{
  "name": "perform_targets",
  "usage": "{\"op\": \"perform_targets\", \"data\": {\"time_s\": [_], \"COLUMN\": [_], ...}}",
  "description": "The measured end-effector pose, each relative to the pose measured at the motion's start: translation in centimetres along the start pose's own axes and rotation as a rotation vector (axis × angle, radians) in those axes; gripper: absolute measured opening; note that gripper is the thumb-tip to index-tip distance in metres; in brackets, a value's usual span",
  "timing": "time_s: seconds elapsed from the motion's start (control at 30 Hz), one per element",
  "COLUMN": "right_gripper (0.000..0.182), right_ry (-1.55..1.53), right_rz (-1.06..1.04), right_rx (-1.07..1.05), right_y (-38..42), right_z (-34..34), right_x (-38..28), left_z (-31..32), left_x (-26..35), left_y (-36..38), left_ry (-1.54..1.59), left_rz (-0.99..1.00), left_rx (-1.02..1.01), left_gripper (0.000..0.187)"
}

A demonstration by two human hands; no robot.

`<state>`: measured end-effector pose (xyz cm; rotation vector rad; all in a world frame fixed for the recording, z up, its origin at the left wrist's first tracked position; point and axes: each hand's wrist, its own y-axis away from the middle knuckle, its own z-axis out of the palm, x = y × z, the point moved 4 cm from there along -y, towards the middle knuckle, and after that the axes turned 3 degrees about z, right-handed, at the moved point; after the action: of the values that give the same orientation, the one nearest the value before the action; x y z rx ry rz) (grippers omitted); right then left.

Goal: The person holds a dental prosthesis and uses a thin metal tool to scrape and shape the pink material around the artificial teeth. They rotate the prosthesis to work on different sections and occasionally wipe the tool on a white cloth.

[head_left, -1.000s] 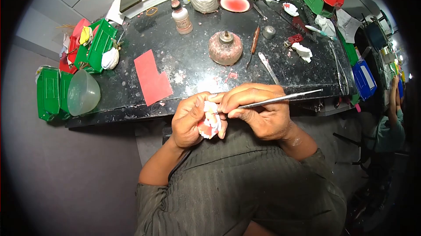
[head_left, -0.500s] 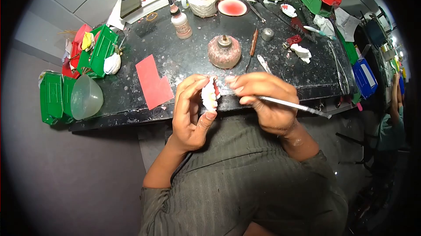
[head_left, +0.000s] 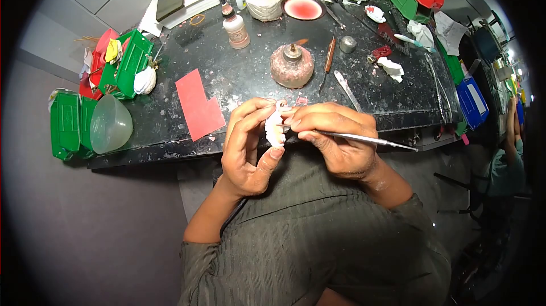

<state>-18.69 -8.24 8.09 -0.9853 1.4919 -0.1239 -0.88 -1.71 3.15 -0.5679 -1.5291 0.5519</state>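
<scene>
My left hand (head_left: 245, 149) is closed around a white dental cast (head_left: 274, 129) with a row of teeth, gripping it between the fingertips above and the thumb below. Held like a pen in my right hand (head_left: 344, 138) is a slim metal dental carver (head_left: 375, 140); its tip is at the teeth side of the cast, though exact contact is hard to make out. Beyond both hands stands a spirit lamp (head_left: 292, 70) with a small orange flame at its wick. Left of it lies a pink wax sheet (head_left: 199, 110) with a cut-out corner.
Beside the lamp lie a wooden-handled wax knife (head_left: 330, 56) and a pale spatula (head_left: 346, 87). A dropper bottle (head_left: 236, 32) and a dish of pink wax (head_left: 303, 8) are farther back. Green bins (head_left: 65, 127) and a translucent bowl (head_left: 112, 124) sit left. Another person's arm (head_left: 515, 129) shows far right.
My right hand has moved left and slightly down, bringing the carver's tip to the cast. The cast is turned slightly in my left hand. The lamp's flame now shows.
</scene>
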Motion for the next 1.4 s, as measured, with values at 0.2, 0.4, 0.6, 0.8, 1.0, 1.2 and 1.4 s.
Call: {"op": "perform_targets", "data": {"time_s": [0.2,0.4,0.6,0.8,1.0,1.2,1.4], "right_gripper": [0.009,0.009,0.008,0.008,0.008,0.009,0.009], "right_ry": [0.045,0.025,0.033,0.041,0.058,0.047,0.020], "right_rz": [0.012,-0.015,-0.005,-0.007,-0.026,0.000,0.074], "right_rx": [0.030,0.021,0.033,0.024,-0.007,-0.010,-0.033], "right_y": [-0.05,0.13,0.13,0.09,0.27,0.13,-0.07], "right_z": [-0.08,0.18,0.10,0.15,0.49,0.15,-0.21], "right_x": [-0.16,0.06,-0.12,0.10,0.12,0.25,0.47], "left_z": [-0.02,-0.08,-0.19,-0.36,-0.64,-0.65,-0.58], "left_x": [0.03,-0.29,-0.46,-0.29,-0.39,-0.31,0.23], "left_y": [-0.08,0.05,0.09,-0.08,0.10,-0.03,-0.37], "left_ry": [-0.068,-0.065,-0.089,-0.183,-0.216,-0.242,-0.331], "left_rz": [0.035,0.026,0.012,0.042,0.041,0.046,0.101], "left_rx": [-0.010,0.023,0.032,0.046,-0.031,-0.041,-0.062], "left_gripper": [0.055,0.054,0.055,0.054,0.054,0.054,0.052]}}
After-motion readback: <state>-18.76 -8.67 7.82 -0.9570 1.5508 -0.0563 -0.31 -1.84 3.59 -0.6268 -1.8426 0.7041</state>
